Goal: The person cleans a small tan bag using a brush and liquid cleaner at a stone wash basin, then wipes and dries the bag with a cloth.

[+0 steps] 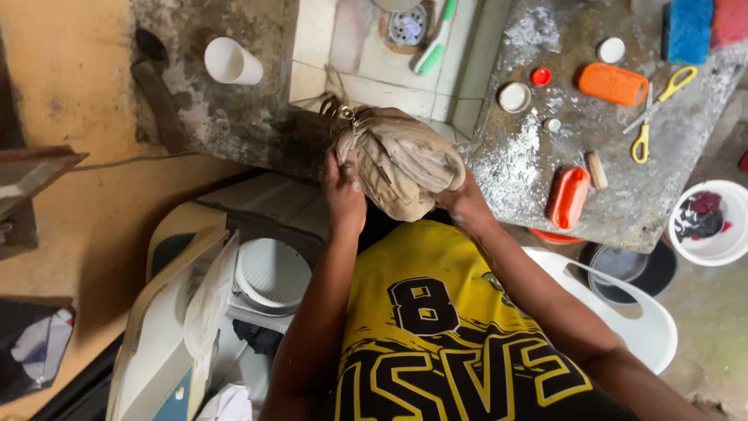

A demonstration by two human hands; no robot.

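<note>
A dirty tan fabric bag (401, 160), bunched up with metal rings and straps at its top, is held above the edge of a tiled sink (366, 74). My left hand (344, 191) grips its left side, fingers up against the fabric. My right hand (460, 199) holds its lower right side, mostly hidden under the bundle. Both arms reach up from my yellow and black shirt.
The grey concrete counter (538, 168) on the right carries two orange brushes (569, 195), small lids (514, 97), yellow scissors (653, 109) and a blue sponge (687, 30). A white cup (231, 62) stands left of the sink, a green-white brush (433, 43) in it. An open washing machine (269, 273), white chair (631, 312) and white bucket (713, 222) stand below.
</note>
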